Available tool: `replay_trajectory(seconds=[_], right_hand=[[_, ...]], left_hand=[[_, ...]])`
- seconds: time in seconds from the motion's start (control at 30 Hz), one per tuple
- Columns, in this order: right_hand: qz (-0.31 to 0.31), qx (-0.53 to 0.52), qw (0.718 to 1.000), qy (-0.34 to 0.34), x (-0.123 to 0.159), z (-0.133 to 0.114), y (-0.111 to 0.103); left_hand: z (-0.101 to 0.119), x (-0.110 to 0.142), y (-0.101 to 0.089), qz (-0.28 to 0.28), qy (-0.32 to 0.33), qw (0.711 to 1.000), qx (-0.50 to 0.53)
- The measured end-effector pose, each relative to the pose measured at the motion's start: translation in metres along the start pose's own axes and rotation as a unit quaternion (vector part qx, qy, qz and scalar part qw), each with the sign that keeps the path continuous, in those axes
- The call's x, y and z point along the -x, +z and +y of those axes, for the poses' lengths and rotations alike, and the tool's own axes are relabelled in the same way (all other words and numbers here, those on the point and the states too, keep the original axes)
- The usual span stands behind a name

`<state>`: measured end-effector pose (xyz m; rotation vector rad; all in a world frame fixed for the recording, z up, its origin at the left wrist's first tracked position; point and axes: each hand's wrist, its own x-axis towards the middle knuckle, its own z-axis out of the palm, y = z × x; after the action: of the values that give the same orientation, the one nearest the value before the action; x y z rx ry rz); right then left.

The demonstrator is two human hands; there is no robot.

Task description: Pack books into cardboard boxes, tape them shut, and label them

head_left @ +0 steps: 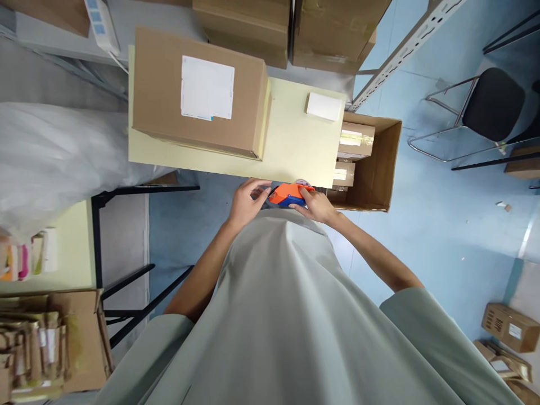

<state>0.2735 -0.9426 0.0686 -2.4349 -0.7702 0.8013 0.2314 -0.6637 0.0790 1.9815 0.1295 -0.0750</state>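
Observation:
An orange and blue tape dispenser (289,194) is held in front of my body, just off the near edge of the table. My right hand (317,206) is wrapped round its right end, and part of a tape roll (302,183) shows behind it. At the dispenser's left tip, my left hand (248,201) has its thumb and fingers curled in a pinch. Whatever lies between those fingertips is too small to make out. On the table stands a closed cardboard box (160,90) with a white label (207,87) on its side.
The pale yellow table (301,135) bears a small white item (324,106). Off its right end, an open carton (382,169) holds smaller boxes (356,139). More cartons (248,28) stand behind. White plastic sheeting (63,163) bulges at the left; a black chair (493,104) stands far right.

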Motion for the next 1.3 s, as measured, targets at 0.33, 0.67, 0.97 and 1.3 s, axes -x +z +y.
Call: replay_trajectory(seconds=[0.33, 0.67, 0.97, 1.3], right_hand=[[0.003, 0.003, 1.000, -0.020, -0.010, -0.004, -0.015], [-0.002, 0.049, 0.996, 0.081, -0.008, 0.042, -0.047], [0.035, 0.133, 0.985, 0.101, -0.053, 0.044, -0.034], [-0.047, 0.228, 0.958, 0.165, -0.072, 0.015, -0.033]], left_hand=[[-0.023, -0.012, -0.003, -0.007, -0.017, 0.999, -0.030], [-0.088, -0.035, -0.041, 0.089, -0.103, 0.991, 0.006], [-0.119, -0.078, -0.015, 0.174, -0.134, 0.975, -0.015], [-0.128, -0.094, -0.012, 0.210, -0.171, 0.962, -0.023]])
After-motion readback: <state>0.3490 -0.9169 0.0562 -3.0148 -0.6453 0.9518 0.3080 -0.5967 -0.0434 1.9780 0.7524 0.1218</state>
